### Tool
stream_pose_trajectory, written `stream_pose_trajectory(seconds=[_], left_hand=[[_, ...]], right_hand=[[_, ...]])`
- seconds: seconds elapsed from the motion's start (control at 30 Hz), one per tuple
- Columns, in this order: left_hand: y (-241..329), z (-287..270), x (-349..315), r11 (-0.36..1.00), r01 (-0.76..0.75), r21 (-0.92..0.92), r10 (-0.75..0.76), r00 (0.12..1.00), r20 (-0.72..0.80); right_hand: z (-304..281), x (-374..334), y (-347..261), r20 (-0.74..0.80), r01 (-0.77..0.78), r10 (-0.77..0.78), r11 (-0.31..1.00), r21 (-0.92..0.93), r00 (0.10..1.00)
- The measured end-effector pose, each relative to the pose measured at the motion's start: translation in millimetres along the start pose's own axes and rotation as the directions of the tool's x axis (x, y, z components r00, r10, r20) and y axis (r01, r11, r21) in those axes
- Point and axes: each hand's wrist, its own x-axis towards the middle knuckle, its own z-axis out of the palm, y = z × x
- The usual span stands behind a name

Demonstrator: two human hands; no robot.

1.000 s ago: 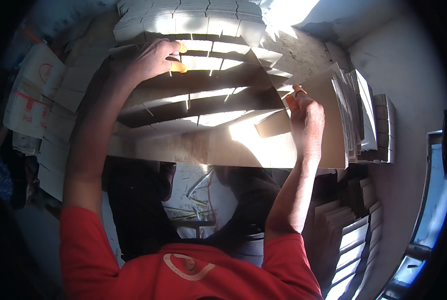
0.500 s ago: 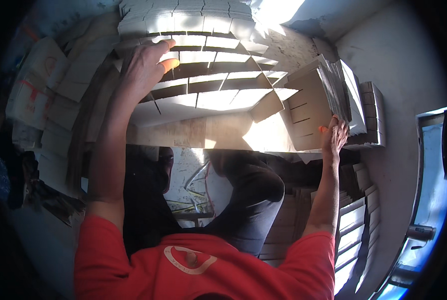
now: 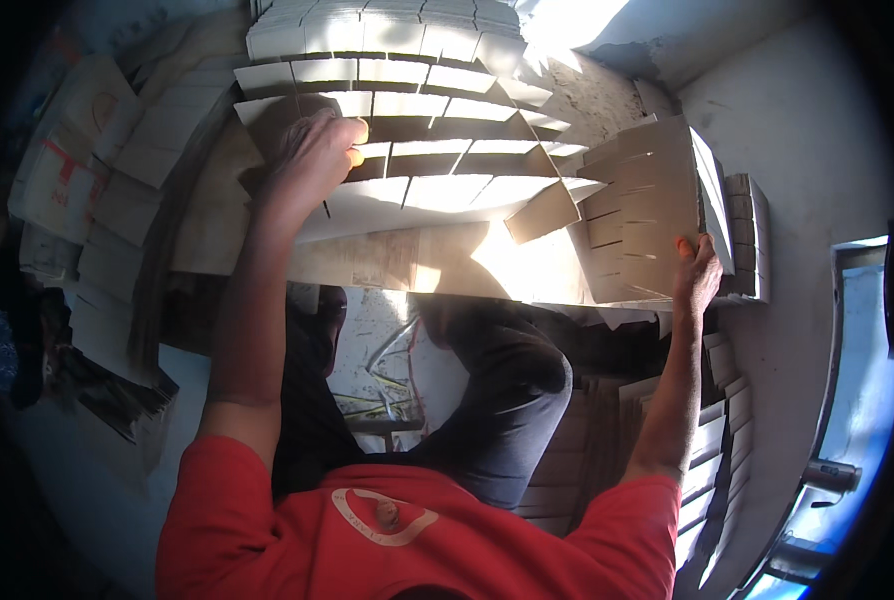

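A cardboard divider grid [image 3: 447, 197] stands on the wooden board [image 3: 357, 264] in front of me, its long strips crossed by a short strip [image 3: 544, 209] near the right end. At the grid's left part, my left hand [image 3: 319, 155] is closed, thumb and finger, in orange finger covers, pressed together at a divider strip; what lies inside the grip is partly hidden. On the right, my right hand [image 3: 700, 272] grips the lower right edge of a slotted cardboard sheet [image 3: 657, 215], thumb on its front face. This sheet stands upright among other sheets.
Behind the grid is a stack of slotted strips [image 3: 387, 30]. Bundled cardboard [image 3: 745, 235] stands by the right wall. More cardboard sheets [image 3: 72, 150] lean at the left, and stacked pieces [image 3: 702, 470] lie low on the right. Loose straps [image 3: 392, 370] lie on the floor between my legs.
My left hand's spread fingers have closed at the grid. My right hand has moved a little right and down, and the sheet's broad face now shows where stacked edges showed before.
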Motion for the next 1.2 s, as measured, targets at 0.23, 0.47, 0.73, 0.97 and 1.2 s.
stream_pose_trajectory(seconds=[0.23, 0.47, 0.73, 0.97, 1.2], left_hand=[[-9.9, 15.8, 14.1, 0.999, -0.029, 0.037, 0.033, 0.995, -0.096], [52.2, -33.5, 14.2, 0.95, 0.198, -0.241, -0.061, 0.876, 0.478], [28.5, 11.9, -1.1, 0.989, -0.06, -0.132, 0.103, 0.934, 0.342], [17.5, 30.3, -3.8, 0.966, -0.205, -0.156, 0.226, 0.965, 0.136], [26.9, 19.1, 0.7, 0.985, -0.101, -0.141, 0.14, 0.943, 0.3]], right_hand=[[-70.7, 29.5, -61.9, -0.173, 0.168, -0.089, 0.84, 0.516, 0.981], [-84.6, 28.0, -159.5, 0.181, 0.031, -0.293, 0.596, 0.802, 0.939], [-54.5, 40.6, -184.0, 0.183, 0.165, -0.451, 0.628, 0.761, 0.873], [-56.3, 43.3, -189.5, 0.173, 0.071, -0.451, 0.474, 0.878, 0.876], [-43.4, 44.0, -189.2, 0.233, 0.167, -0.486, 0.645, 0.745, 0.842]])
